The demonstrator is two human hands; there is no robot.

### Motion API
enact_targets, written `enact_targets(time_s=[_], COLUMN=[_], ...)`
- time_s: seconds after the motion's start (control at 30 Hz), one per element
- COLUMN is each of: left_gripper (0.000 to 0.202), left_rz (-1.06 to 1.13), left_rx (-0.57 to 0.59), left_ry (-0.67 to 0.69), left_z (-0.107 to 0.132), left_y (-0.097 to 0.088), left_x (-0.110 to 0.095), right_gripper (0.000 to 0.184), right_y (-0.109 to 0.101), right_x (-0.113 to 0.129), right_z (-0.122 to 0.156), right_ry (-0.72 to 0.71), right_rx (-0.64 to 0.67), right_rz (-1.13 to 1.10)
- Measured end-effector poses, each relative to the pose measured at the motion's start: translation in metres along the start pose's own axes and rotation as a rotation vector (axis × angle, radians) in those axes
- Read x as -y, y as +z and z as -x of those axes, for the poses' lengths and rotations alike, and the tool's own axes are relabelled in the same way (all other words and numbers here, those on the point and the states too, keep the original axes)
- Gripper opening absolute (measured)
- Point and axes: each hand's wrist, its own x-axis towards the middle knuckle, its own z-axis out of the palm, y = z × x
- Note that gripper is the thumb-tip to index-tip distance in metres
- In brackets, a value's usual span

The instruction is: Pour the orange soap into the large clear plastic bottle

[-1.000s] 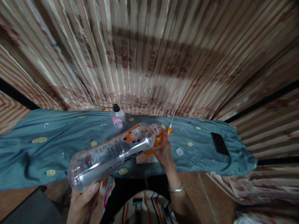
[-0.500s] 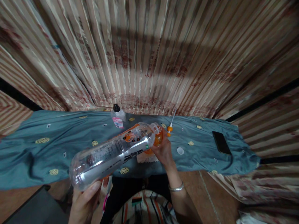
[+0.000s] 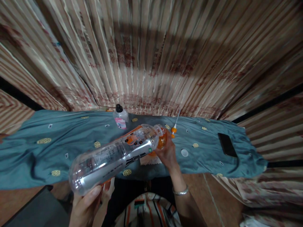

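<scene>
A large clear plastic bottle (image 3: 109, 160) with a printed label is tilted across the table, its base low at the left and its neck higher at the right. My left hand (image 3: 86, 201) grips it from below near the base. At the other end, my right hand (image 3: 168, 151) is closed around an orange bottle (image 3: 162, 141), which sits against the big bottle's mouth. The fingers and big bottle partly hide the orange bottle. Just beyond my right hand lies an orange-and-white pump top (image 3: 174, 130) with a long tube. Near that hand rests a round white lid (image 3: 184, 153).
A clear bottle with a black cap (image 3: 120, 118) stands at the back of the teal cloth-covered table (image 3: 203, 162). To the right lies a black phone (image 3: 227, 145). A pale scallop-edged piece (image 3: 150, 160) is under the hands. Striped curtains (image 3: 146, 63) hang close behind.
The view has shifted slightly, moving table items a little to the right. Both hands keep their holds, and the two bottles stay mouth to mouth in almost the same pose.
</scene>
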Motion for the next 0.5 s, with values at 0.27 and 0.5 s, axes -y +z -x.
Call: enact_targets(time_s=[0.27,0.5], left_gripper=[0.047,0.048], left_rz=[0.003,-0.019], left_rx=[-0.002,0.014], left_ry=[-0.017,-0.001], left_z=[0.0005,0.0024], left_y=[-0.002,0.0011], left_x=[0.0017,-0.0007], right_gripper=[0.079,0.074], right_y=[0.0005,-0.0013], right_x=[0.0024,0.0087], right_z=[-0.0006,-0.0029], right_ry=[-0.022,0.003], right_rx=[-0.013,0.008], right_rz=[0.01,-0.008])
